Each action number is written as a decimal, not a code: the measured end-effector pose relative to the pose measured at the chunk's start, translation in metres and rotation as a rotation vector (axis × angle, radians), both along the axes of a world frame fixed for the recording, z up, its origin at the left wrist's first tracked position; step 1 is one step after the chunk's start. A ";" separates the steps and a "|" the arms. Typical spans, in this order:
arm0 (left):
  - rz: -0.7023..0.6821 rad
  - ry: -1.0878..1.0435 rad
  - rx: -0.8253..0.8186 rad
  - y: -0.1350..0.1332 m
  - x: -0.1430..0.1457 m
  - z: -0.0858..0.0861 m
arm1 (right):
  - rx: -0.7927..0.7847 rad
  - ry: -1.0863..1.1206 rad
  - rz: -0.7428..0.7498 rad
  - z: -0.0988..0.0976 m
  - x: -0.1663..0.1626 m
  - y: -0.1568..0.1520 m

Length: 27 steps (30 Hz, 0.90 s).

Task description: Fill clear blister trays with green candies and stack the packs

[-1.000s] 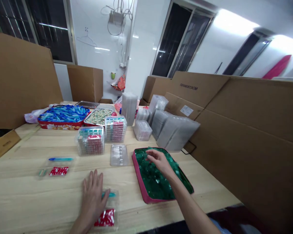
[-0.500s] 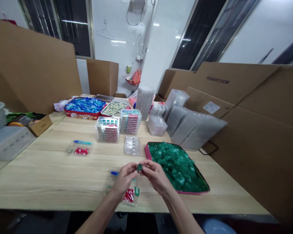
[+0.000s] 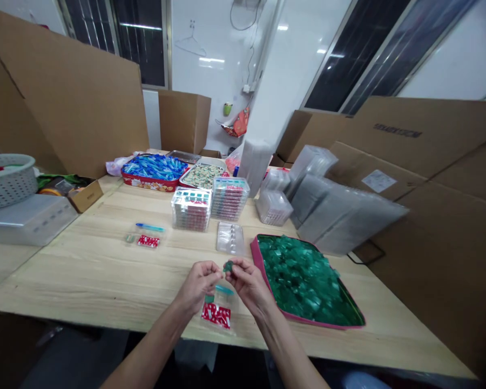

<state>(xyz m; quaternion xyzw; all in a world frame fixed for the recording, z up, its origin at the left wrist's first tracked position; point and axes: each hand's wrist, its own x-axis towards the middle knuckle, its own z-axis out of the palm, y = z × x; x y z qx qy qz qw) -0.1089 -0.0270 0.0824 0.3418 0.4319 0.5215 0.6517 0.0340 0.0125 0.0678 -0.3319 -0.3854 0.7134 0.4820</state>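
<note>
In the head view, my right hand (image 3: 249,283) pinches a small dark green piece of clear film-like material (image 3: 228,266) between thumb and fingers. My left hand (image 3: 198,283) is closed in a pinch right beside it; what its fingertips hold is hidden. Below my hands lies a clear plastic tray (image 3: 231,328) with a red white-spotted packet (image 3: 216,315), a light-blue stick-like item (image 3: 224,290) and a green piece (image 3: 209,298). At right, a pink-rimmed tin (image 3: 256,251) is heaped with similar green pieces (image 3: 303,281).
A second filled clear tray (image 3: 146,237) lies to the left. Stacked filled trays (image 3: 191,210) and an unfilled clear tray (image 3: 230,237) are ahead. Behind stand a tin of blue items (image 3: 154,167) and clear plastic stacks (image 3: 328,216). Cardboard (image 3: 449,232) walls the right side.
The camera view has shifted to the right-hand side's opposite, so the table things sit further right. My left fingers have drawn slightly back from the green piece, which stays in my right hand.
</note>
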 end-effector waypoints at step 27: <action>-0.009 1.789 0.229 -0.005 -0.065 -0.036 | 0.121 -0.384 -0.157 -0.020 0.040 0.005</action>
